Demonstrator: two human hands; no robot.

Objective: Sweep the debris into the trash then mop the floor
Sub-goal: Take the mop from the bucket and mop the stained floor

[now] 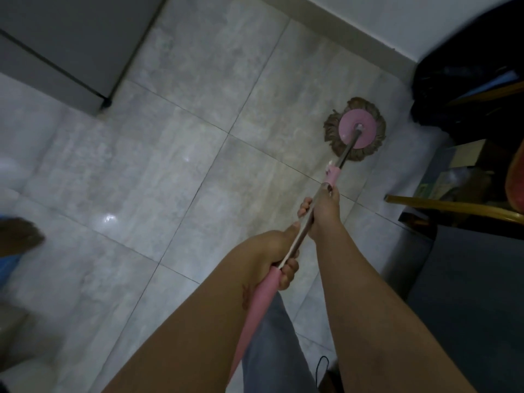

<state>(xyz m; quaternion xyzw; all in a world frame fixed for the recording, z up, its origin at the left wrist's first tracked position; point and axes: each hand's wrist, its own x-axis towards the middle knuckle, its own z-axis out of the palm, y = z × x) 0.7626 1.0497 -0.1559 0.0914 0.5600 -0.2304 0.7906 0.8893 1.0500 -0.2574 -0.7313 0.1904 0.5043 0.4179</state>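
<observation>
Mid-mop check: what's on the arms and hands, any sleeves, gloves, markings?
Both forearms are bare, no sleeves in view. Neither the left hand nor the right hand wears a glove, watch or ring. A reddish mark sits on the left forearm.

A: Tally, by kind?
B: 1 mop (347, 123), right of centre. 2 hands: left hand (279, 252), right hand (323, 215). 1 grey cabinet (56, 38), upper left. 1 black bag (465, 69), upper right.
</observation>
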